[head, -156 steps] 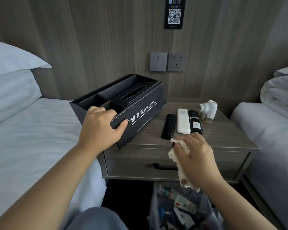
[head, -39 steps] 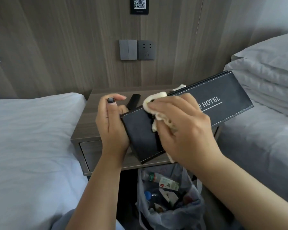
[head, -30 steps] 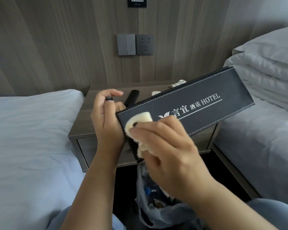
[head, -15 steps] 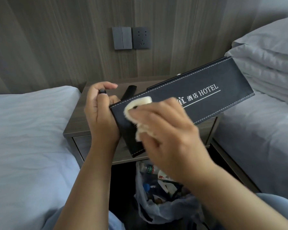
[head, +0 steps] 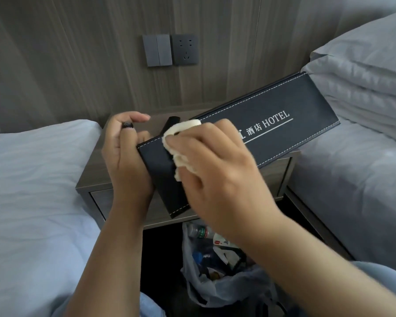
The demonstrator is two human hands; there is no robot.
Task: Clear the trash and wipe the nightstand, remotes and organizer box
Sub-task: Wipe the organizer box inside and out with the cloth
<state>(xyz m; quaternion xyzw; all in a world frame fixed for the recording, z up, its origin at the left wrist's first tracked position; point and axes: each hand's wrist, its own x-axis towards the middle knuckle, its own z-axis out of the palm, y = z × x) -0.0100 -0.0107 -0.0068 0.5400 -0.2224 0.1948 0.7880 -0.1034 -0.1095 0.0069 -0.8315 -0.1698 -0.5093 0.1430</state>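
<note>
A dark organizer box (head: 290,124) with white stitching and "HOTEL" lettering is held up in the air, tilted, above the wooden nightstand (head: 90,177). My left hand (head: 126,161) grips its near left end. My right hand (head: 215,170) holds a cream cloth (head: 181,143) bunched in its fingers and presses it against the box's front face near the left corner. A black remote (head: 169,125) lies on the nightstand, mostly hidden behind the box and cloth.
A trash bag (head: 217,259) holding bottles and wrappers stands on the floor below the nightstand. One bed (head: 32,191) lies to the left, another with folded bedding (head: 364,88) to the right. A switch and socket (head: 170,50) are on the wood-panelled wall.
Five seconds ago the box stood on the nightstand; it is now lifted and tilted. Over the last second my right hand has rubbed the cloth to and fro near the box's left corner.
</note>
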